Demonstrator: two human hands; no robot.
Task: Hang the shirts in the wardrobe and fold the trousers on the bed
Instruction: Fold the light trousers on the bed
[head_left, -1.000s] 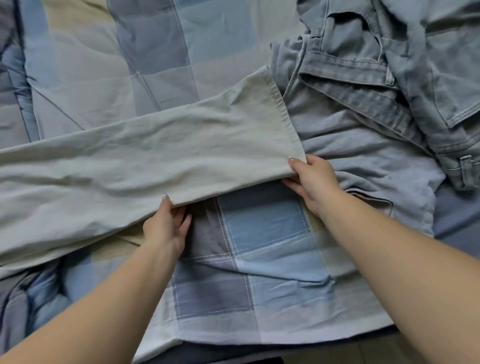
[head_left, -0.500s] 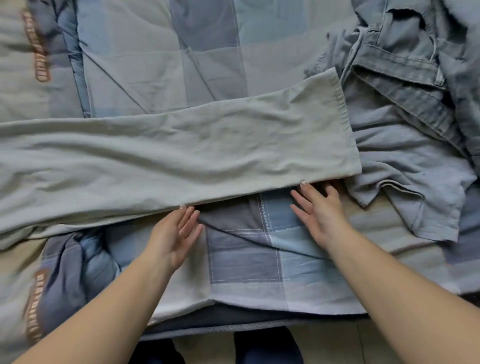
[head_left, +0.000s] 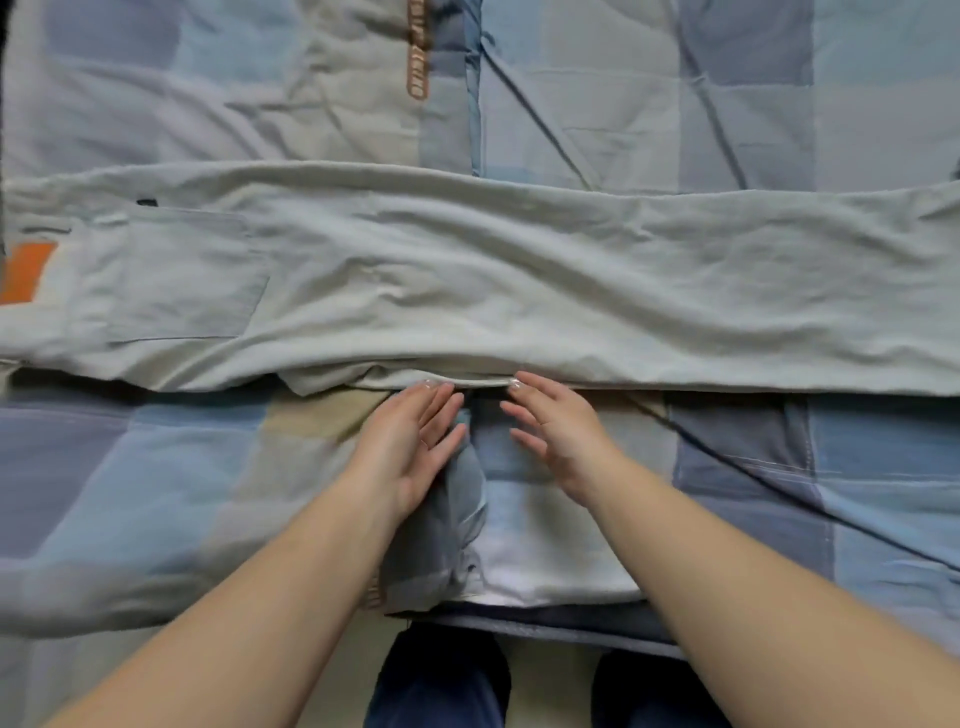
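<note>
- Trousers (head_left: 467, 280), pale grey-green, lie stretched crosswise on the bed, running from its left side out past the right edge of view; a patch pocket (head_left: 182, 275) marks the seat end at the left, so the legs appear laid one over the other lengthwise.
- Nearest, at the bed's front edge (head_left: 545, 618), the person's dark-trousered legs (head_left: 441, 680) stand on the floor, close against the mattress to reach across.
- Just beyond, a checked quilt (head_left: 779, 493) in blue, grey and cream covers the bed and carries the garment.
- Left hand (head_left: 410, 447) lies relaxed with straight fingers, palm tilted inward, fingertips (head_left: 431, 387) touching the trousers' near hem edge; it grasps nothing.
- Right hand (head_left: 556, 431) is likewise released, fingers spread, its longest fingertip at the same edge, just beside the left.
- Both hands meet near the garment's middle, probably to smooth the near edge and tuck in the loose flap (head_left: 332, 382) that pokes out there, or to find the halfway point for a fold.
- Farther back, beyond the trousers' far edge, a cream strip with brown lettering (head_left: 417, 67) runs toward the head of the bed.
- An orange patch (head_left: 23, 270) shows at the far left edge.
- No shirts or wardrobe are in view.
</note>
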